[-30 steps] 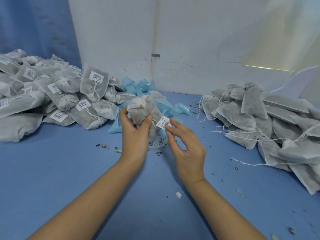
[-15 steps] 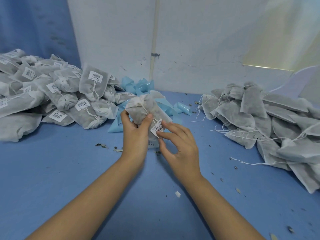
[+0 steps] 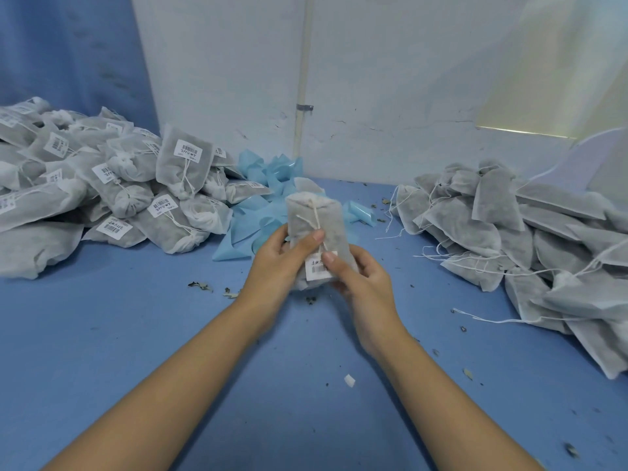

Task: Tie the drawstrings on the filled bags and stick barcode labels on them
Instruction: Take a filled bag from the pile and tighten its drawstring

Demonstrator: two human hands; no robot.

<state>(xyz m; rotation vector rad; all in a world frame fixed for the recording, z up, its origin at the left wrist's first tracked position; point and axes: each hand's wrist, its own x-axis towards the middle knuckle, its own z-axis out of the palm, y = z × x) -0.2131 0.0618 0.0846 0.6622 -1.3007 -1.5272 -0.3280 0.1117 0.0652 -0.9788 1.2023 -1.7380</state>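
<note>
Above the bench (image 3: 136,334), the tied bag (image 3: 331,226) stands upright. The left hand (image 3: 278,266) grips its side, and the right hand (image 3: 363,283) cups it, thumb pressing the label (image 3: 316,270). Smoothing outward should seat the corners. Free room lies nearer, between the labelled pile (image 3: 119,192) and the unlabelled pile (image 3: 509,232).

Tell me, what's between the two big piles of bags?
In the head view: crumpled light-blue scraps and, nearer, the held bag.
</note>
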